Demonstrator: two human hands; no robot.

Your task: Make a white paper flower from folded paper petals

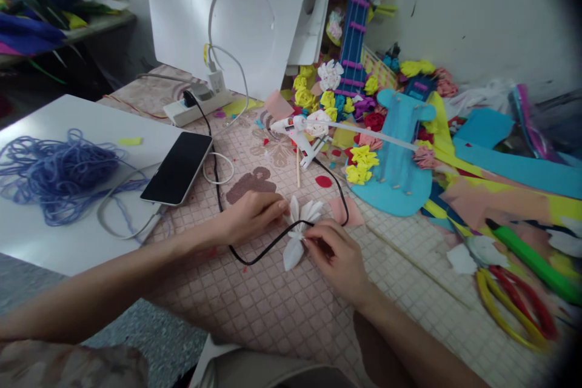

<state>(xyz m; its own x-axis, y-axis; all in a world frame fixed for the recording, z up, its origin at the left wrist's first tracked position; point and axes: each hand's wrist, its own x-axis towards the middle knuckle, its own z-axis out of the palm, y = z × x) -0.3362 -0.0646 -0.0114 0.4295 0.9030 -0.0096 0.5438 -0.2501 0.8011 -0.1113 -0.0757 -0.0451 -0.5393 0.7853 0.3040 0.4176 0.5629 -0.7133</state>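
Observation:
A white paper flower (294, 251) with long petals lies between my two hands, over the checked tablecloth. My left hand (254, 216) is closed, its thumb and fingers pinching the tip of a petal on the flower's left side. On the other side, my right hand (339, 257) pinches the flower near its gathered middle. The fingertips of my right hand are partly hidden. A black cable (259, 259) loops across the front of the flower. Beyond my hands stands a white glue gun (302, 133) with a long clear glue stick in it.
On the left are a phone (178, 168), a tangle of purple yarn (63, 176) and a power strip (197, 108). A blue guitar-shaped cutout (398, 157) with paper flowers lies at the back right. Scissors (513, 309), a green marker (536, 260) and a thin stick (416, 264) lie to the right.

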